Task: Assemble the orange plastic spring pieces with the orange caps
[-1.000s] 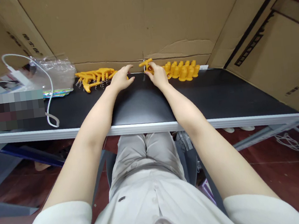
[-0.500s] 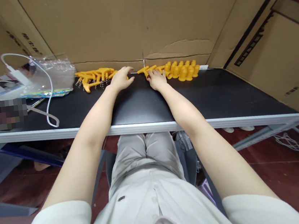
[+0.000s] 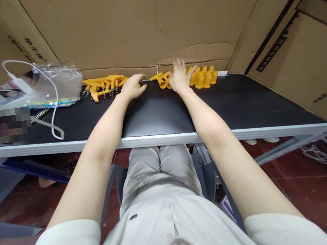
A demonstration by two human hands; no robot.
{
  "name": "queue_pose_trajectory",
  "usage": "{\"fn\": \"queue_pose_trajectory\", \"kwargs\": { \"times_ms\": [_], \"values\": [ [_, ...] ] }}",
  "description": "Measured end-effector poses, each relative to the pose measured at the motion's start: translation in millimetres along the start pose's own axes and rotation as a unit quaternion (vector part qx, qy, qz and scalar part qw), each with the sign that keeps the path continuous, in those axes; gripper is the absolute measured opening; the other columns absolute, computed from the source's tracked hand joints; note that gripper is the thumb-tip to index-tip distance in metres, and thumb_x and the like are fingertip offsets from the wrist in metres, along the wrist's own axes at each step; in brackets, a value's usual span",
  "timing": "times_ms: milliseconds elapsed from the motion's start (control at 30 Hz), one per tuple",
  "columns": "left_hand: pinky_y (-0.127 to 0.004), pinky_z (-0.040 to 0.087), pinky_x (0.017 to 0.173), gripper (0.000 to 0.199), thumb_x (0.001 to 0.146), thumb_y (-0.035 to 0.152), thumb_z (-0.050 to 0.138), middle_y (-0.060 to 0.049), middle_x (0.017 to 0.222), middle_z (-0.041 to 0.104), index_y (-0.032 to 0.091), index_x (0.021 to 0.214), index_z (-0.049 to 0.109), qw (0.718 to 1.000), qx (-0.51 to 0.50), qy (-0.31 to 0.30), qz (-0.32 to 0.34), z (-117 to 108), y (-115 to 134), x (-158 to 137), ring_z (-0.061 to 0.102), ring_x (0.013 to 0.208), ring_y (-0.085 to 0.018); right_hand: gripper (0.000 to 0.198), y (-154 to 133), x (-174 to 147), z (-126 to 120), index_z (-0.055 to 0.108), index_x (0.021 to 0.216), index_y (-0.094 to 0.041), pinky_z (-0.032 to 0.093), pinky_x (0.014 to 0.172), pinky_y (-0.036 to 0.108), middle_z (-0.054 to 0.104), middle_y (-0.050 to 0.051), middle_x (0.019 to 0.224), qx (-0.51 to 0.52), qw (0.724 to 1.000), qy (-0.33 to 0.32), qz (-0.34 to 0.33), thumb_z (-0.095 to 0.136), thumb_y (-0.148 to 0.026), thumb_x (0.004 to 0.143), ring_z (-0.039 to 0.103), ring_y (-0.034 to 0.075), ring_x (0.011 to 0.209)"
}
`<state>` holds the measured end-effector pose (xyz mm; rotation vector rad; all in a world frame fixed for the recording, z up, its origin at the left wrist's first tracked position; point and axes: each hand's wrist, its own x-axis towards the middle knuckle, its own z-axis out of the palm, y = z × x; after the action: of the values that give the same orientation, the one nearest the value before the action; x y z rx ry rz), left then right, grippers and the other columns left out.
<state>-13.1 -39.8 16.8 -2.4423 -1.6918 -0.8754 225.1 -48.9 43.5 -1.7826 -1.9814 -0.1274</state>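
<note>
Has shifted right hand (image 3: 180, 76) rightward, spread wide, beside upright yellow sleeves (image 3: 201, 79), apparently releasing yellow corkscrews (image 3: 161, 78) at upper centre. Keeps left hand (image 3: 131, 87) half-curled beside spiral-tipped handles (image 3: 107, 81), left of upper centre; cannot tell whether pinching anything.

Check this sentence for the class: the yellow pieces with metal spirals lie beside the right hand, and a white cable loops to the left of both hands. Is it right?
Not quite: the yellow pieces with metal spirals lie beside the left hand, not the right hand, as the head view shows. The white cable does loop to the left of both hands.
</note>
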Motion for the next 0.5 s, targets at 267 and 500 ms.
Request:
{"fn": "queue_pose_trajectory", "kwargs": {
  "times_ms": [267, 500],
  "values": [
    [-0.049, 0.051, 0.128, 0.059, 0.099, 0.025, 0.062, -0.018, 0.143, 0.077, 0.009, 0.155, 0.069, 1.000, 0.005, -0.005, -0.001, -2, 0, -1, 0.070, 0.139, -0.036, 0.060, 54, 5, -21, 0.057, 0.165, -0.005, 0.024, 0.142, 0.066, 0.054, 0.027, 0.173, -0.033, 0.959, 0.133, 0.247, 0.047, 0.002, 0.107, 0.051, 0.031, 0.165],
    [-0.050, 0.051, 0.128, 0.060, 0.098, 0.027, 0.060, -0.017, 0.143, 0.077, 0.010, 0.155, 0.070, 1.000, 0.003, -0.003, 0.000, -1, 1, -1, 0.070, 0.139, -0.036, 0.055, 67, 3, -12, 0.061, 0.162, -0.006, 0.011, 0.144, 0.068, 0.050, 0.026, 0.174, -0.040, 0.951, 0.119, 0.283, 0.046, -0.006, 0.110, 0.043, 0.031, 0.170]
  ]
}}
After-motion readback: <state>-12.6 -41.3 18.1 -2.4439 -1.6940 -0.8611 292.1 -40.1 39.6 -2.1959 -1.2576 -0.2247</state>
